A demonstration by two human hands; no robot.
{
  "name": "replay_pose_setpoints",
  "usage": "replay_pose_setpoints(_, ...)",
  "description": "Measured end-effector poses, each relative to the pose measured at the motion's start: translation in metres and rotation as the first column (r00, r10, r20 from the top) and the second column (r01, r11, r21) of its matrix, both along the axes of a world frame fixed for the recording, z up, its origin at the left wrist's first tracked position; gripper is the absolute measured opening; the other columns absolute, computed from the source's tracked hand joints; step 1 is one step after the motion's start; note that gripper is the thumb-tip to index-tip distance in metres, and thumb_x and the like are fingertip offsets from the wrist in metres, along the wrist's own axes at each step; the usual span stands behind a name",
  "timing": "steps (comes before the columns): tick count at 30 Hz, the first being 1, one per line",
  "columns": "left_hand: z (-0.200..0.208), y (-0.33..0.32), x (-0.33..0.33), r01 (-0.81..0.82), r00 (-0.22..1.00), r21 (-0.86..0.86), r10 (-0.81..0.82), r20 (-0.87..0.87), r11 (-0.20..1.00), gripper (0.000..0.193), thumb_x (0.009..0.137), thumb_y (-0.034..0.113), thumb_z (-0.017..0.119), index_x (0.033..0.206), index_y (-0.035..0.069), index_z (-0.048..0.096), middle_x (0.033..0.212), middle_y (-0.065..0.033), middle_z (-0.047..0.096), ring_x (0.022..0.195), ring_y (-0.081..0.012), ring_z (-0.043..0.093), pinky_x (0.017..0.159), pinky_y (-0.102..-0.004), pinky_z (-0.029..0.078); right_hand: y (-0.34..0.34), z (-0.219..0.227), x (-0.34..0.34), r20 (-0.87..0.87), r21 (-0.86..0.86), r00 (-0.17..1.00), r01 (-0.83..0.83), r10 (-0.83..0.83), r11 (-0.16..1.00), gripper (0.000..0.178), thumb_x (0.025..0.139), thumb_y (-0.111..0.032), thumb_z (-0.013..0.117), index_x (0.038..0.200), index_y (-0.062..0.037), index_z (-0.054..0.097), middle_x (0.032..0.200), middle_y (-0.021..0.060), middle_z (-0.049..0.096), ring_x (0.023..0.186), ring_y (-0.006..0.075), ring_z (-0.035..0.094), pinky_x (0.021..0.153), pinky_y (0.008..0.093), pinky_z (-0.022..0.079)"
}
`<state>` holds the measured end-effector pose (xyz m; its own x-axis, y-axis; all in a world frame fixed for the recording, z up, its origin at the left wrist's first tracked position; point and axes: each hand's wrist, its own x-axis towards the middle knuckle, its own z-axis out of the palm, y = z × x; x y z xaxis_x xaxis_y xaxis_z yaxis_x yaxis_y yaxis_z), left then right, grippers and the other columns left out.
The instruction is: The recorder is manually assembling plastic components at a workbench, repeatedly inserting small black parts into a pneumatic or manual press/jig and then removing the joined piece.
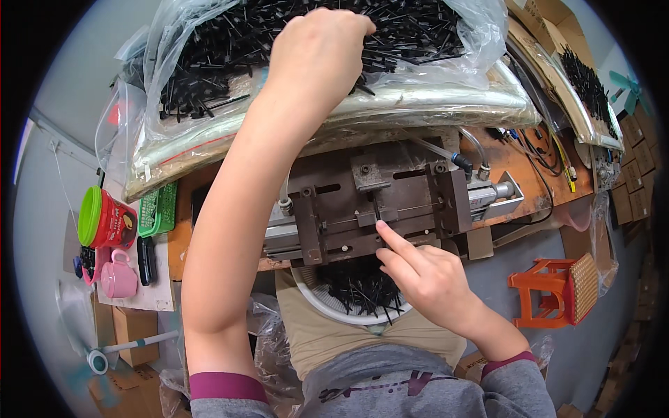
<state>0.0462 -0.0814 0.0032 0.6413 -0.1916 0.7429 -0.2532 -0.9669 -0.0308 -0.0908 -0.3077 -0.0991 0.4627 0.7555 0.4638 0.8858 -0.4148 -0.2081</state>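
Observation:
My left hand (320,52) reaches over a large heap of thin black plastic parts (230,42) in a plastic-lined box. It is curled with its back upward, and its fingertips are mostly hidden, so whatever they hold cannot be seen. My right hand (425,279) is at the dark metal fixture (411,198), index finger stretched out and the other fingers partly bent. That fingertip touches the small central block, where a thin black part (377,207) stands in the slot. Below the fixture, a white round basket (306,296) on my lap holds more black parts (362,285).
Air cylinders (491,195) and hoses (463,161) flank the fixture on the wooden bench (512,157). At left stand a red tub (120,221), a pink mug (120,277) and a green basket (159,209). An orange stool (547,292) stands right; cardboard boxes (631,167) are stacked beyond.

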Motion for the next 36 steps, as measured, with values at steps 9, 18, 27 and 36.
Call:
replay_pose_setpoints(9,0.01,0.012,-0.022,0.211,0.971,-0.186,-0.227,-0.069,0.959,0.021,0.085,0.01,0.074,0.105,0.006,0.075,0.094,-0.0086,0.074,0.087,-0.0188,0.072,0.076,-0.0309,0.055,0.005,0.008,0.003,0.061,-0.089,0.998,0.023,-0.017,0.996,0.017,0.072,-0.01,0.067,0.086,-0.0018,0.062,0.12,0.0255,0.068,0.052,0.0105,0.062,0.054,0.0252,0.049)
replay_pose_setpoints(18,0.003,-0.013,-0.154,0.195,0.948,-0.592,-0.305,-0.09,0.782,0.031,0.067,-0.001,0.086,0.096,0.001,0.075,0.113,-0.012,0.067,0.091,-0.013,0.068,0.065,-0.0205,0.055,0.013,0.061,0.054,0.013,0.273,1.0,-0.006,0.003,0.962,0.016,0.081,-0.015,0.075,0.089,-0.0063,0.064,0.084,0.0078,0.065,0.065,0.025,0.066,0.057,0.0351,0.052)
replay_pose_setpoints(27,-0.091,-0.067,-0.205,0.04,0.92,-0.285,-0.147,-0.363,0.958,0.029,0.073,0.011,0.082,0.099,0.003,0.073,0.126,-0.0147,0.068,0.073,-0.0217,0.071,0.064,-0.0293,0.055,0.07,0.116,0.176,0.36,0.007,0.899,0.267,-0.251,0.964,0.019,0.074,-0.015,0.075,0.089,-0.0035,0.071,0.088,0.0094,0.067,0.076,0.0289,0.066,0.071,0.0381,0.053)
replay_pose_setpoints(36,-0.107,-0.069,-0.192,0.051,0.921,-0.218,-0.13,-0.367,0.975,0.026,0.071,0.013,0.083,0.094,0.005,0.073,0.124,-0.0136,0.069,0.062,-0.0172,0.066,0.059,-0.0272,0.052,0.063,0.115,0.186,-0.048,0.078,0.996,0.083,-0.079,0.993,0.021,0.073,-0.014,0.077,0.083,0.0035,0.072,0.07,0.0137,0.069,0.067,0.0231,0.067,0.067,0.0338,0.053)
